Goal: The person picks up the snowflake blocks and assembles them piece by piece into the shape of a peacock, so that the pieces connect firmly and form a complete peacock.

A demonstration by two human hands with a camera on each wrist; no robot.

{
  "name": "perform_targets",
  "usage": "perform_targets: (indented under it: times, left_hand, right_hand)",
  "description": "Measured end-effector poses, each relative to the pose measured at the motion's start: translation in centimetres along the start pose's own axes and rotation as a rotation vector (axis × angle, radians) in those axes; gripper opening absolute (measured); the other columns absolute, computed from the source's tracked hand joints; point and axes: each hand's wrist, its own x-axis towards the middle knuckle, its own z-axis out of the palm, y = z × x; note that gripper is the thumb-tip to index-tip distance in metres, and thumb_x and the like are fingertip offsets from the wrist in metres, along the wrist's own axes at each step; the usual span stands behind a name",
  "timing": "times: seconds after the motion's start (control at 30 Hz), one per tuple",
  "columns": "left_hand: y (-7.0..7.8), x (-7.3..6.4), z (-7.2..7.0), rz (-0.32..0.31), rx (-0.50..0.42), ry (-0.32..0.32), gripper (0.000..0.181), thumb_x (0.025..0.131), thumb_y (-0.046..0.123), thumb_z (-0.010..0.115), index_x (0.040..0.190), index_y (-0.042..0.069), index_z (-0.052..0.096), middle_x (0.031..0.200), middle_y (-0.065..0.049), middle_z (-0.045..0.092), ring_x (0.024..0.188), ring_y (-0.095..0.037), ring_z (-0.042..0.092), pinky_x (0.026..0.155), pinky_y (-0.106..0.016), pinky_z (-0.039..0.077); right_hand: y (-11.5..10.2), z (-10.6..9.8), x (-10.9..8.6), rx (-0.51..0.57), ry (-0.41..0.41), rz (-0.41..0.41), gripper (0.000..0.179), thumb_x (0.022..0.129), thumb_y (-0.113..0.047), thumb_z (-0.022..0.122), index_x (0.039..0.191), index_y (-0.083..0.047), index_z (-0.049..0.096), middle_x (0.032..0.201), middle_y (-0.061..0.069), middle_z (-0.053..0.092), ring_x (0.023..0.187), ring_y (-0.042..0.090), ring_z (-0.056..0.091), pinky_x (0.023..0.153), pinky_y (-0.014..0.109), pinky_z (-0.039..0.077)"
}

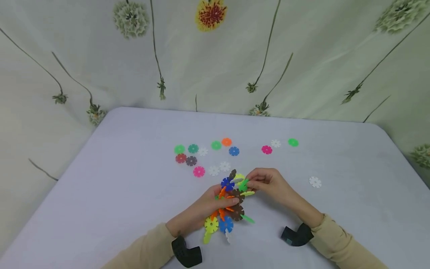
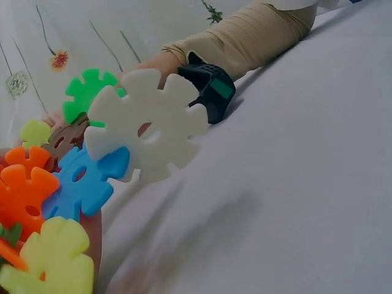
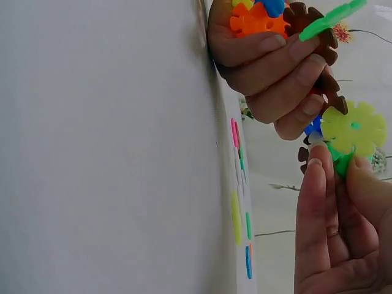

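Observation:
My left hand grips a cluster of interlocking notched discs in brown, orange, blue, yellow, green and white. In the left wrist view a white disc and a light blue disc stick out from it, with a yellow disc below. At the cluster's upper right, my right hand pinches a green disc between thumb and fingers. In the right wrist view a yellow disc overlaps that green disc. My left fingers wrap round the cluster's middle.
Loose notched discs lie flat behind my hands: several at the left, including a pink one and a blue one, and a group at the right with a magenta one. A white disc lies right of my right hand on the white table.

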Motion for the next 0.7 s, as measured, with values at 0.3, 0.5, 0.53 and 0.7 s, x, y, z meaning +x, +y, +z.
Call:
perform_targets:
  times: [0.3,0.5,0.53,0.7]
  left_hand:
    - [0.6,-0.1,-0.3,0.032,-0.029,-0.063,0.034,0.089,0.009,0.063,0.116,-0.006,0.050,0.095,-0.009,0.063,0.088,-0.019,0.060,0.084,-0.029,0.049]
    - [0.6,-0.6,-0.9,0.023,-0.037,-0.048,0.032,0.088,0.010,0.064,0.113,-0.005,0.051,0.095,-0.009,0.064,0.086,-0.019,0.060,0.082,-0.027,0.049]
    - [0.6,-0.7,-0.9,0.024,-0.039,-0.052,0.031,0.088,0.009,0.064,0.112,-0.005,0.051,0.094,-0.009,0.064,0.085,-0.019,0.060,0.081,-0.027,0.050]
    - [0.8,-0.6,-0.6,0.060,-0.034,-0.059,0.032,0.088,0.009,0.064,0.114,-0.005,0.051,0.094,-0.008,0.063,0.086,-0.018,0.060,0.083,-0.027,0.049]
  right_hand:
    - [-0.8,0.2,0.5,0.003,-0.103,-0.129,0.009,0.085,0.013,0.058,0.090,0.007,0.064,0.077,0.014,0.066,0.067,0.016,0.063,0.062,0.034,0.055]
    - [-1.4,0.5,1.2,-0.081,-0.133,-0.151,0.010,0.085,0.009,0.062,0.089,0.001,0.067,0.077,0.008,0.066,0.065,0.019,0.060,0.060,0.037,0.055]
    - [-1.4,0.6,1.3,-0.075,-0.149,-0.154,0.009,0.085,0.008,0.062,0.088,0.001,0.067,0.077,0.008,0.066,0.064,0.021,0.060,0.060,0.037,0.055]
    - [-1.6,0.2,1.3,-0.071,-0.154,-0.102,0.007,0.085,0.006,0.063,0.088,0.001,0.067,0.076,0.007,0.066,0.064,0.020,0.060,0.059,0.032,0.053]
